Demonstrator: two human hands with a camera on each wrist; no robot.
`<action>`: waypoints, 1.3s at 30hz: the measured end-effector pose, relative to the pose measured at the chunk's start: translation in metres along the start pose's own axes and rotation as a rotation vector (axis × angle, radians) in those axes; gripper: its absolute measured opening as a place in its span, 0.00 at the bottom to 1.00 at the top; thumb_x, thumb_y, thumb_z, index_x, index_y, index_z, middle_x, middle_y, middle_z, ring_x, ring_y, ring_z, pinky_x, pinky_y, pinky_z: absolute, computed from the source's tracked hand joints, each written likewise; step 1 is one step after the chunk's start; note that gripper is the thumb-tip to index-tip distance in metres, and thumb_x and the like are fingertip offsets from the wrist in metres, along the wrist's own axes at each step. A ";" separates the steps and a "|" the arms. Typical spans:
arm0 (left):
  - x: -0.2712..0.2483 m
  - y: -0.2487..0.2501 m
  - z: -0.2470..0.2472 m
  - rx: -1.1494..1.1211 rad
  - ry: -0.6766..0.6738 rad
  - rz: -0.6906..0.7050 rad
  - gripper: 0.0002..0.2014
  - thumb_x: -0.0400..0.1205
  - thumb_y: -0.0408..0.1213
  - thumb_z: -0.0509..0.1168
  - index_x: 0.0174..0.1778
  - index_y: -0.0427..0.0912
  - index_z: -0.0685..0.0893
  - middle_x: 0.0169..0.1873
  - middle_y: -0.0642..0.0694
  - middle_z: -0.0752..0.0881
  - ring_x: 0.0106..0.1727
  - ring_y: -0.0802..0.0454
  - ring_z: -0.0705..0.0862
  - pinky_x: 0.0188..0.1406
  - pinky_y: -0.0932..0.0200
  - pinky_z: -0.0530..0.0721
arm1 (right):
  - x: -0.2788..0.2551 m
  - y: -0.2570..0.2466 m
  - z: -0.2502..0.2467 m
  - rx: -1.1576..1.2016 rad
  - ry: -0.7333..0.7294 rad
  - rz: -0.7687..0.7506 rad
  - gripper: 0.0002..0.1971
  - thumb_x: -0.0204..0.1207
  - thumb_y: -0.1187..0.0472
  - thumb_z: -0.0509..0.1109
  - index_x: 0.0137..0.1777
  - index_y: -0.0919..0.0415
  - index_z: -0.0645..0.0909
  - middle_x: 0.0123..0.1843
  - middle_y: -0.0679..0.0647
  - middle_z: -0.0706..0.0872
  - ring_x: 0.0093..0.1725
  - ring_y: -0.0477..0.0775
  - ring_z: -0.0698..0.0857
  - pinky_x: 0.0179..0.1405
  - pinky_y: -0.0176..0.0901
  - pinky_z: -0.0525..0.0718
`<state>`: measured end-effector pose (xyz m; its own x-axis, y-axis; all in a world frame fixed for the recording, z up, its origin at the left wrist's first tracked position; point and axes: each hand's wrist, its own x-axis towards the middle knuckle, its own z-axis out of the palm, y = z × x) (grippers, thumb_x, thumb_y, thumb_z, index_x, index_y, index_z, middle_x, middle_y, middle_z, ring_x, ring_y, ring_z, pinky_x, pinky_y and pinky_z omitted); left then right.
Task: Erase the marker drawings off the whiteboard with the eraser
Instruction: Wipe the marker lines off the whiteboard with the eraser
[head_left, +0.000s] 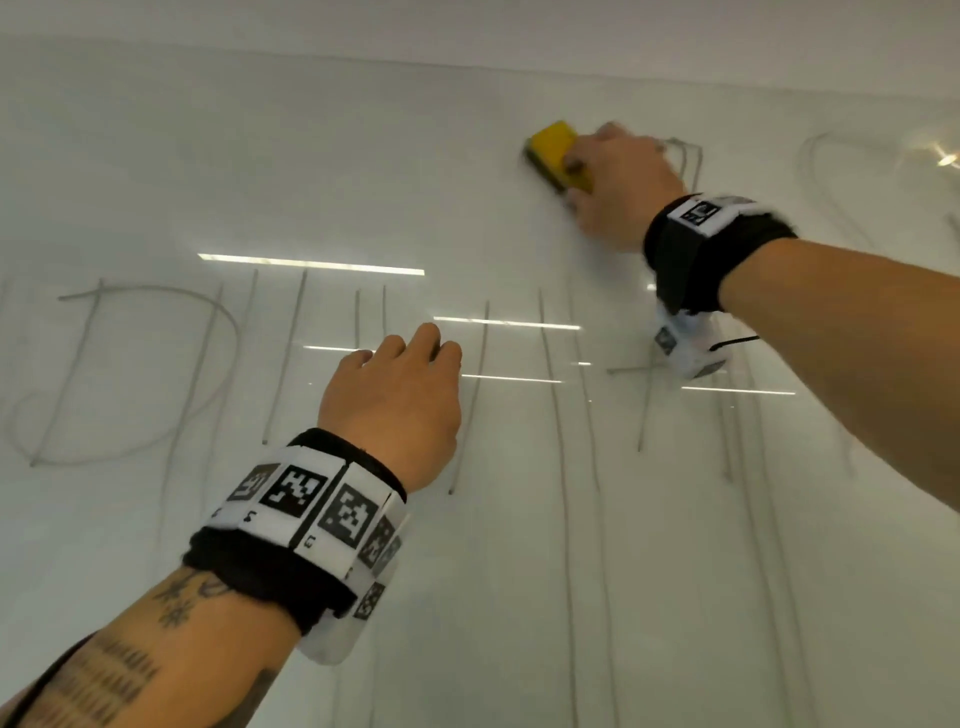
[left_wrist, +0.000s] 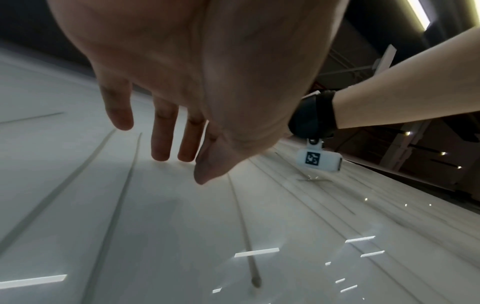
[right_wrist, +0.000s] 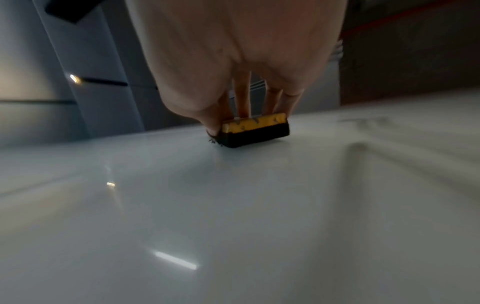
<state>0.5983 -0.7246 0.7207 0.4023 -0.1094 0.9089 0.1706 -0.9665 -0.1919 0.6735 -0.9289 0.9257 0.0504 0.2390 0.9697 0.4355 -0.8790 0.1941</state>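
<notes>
One eraser (head_left: 558, 154), yellow on its back with a dark felt face, sits pressed flat against the whiteboard (head_left: 493, 545) near its upper edge, and the right hand (head_left: 618, 192) grips it with fingers over the top and the thumb against its near end. Just to the right of that hand a small looped marker drawing (head_left: 688, 158) remains, partly hidden behind the knuckles, and fainter curves lie farther right. Lower down, many long grey strokes (head_left: 563, 467) and a large D-shaped outline (head_left: 140, 374) cover the board, so most of the job looks undone. The left hand (head_left: 395, 400) holds nothing; its fingers are fairly straight, their tips on or just above the board among the strokes, and I cannot tell which. The likely trouble is incomplete wiping: a fast pass with the felt tilted would leave streaks or ghost lines, and the blur around the eraser suggests speed. The resting left hand could also smear ink under its fingers. Glare bars may hide faint leftover lines from view.
</notes>
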 end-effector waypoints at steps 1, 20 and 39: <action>0.000 -0.001 0.000 0.007 -0.003 0.000 0.24 0.82 0.34 0.59 0.75 0.49 0.69 0.67 0.51 0.70 0.62 0.49 0.75 0.64 0.52 0.73 | 0.002 0.025 -0.007 -0.059 0.036 0.092 0.17 0.81 0.55 0.68 0.67 0.60 0.81 0.69 0.65 0.78 0.64 0.73 0.81 0.67 0.57 0.78; -0.005 0.001 0.006 0.014 -0.048 -0.046 0.29 0.81 0.33 0.59 0.81 0.50 0.64 0.71 0.51 0.68 0.66 0.48 0.74 0.64 0.51 0.78 | -0.051 0.130 -0.025 -0.013 0.157 0.474 0.18 0.82 0.54 0.68 0.68 0.62 0.82 0.73 0.67 0.75 0.67 0.74 0.80 0.69 0.60 0.80; -0.006 0.003 0.017 0.043 -0.011 -0.034 0.30 0.82 0.36 0.59 0.81 0.48 0.61 0.73 0.49 0.65 0.70 0.45 0.71 0.72 0.49 0.73 | -0.079 0.101 -0.012 0.013 0.130 0.490 0.19 0.82 0.54 0.67 0.69 0.63 0.80 0.72 0.65 0.74 0.66 0.73 0.79 0.67 0.56 0.78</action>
<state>0.6115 -0.7225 0.7081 0.4056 -0.0739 0.9111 0.2228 -0.9587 -0.1770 0.7030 -1.0411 0.8701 0.1399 -0.2540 0.9570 0.3997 -0.8698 -0.2893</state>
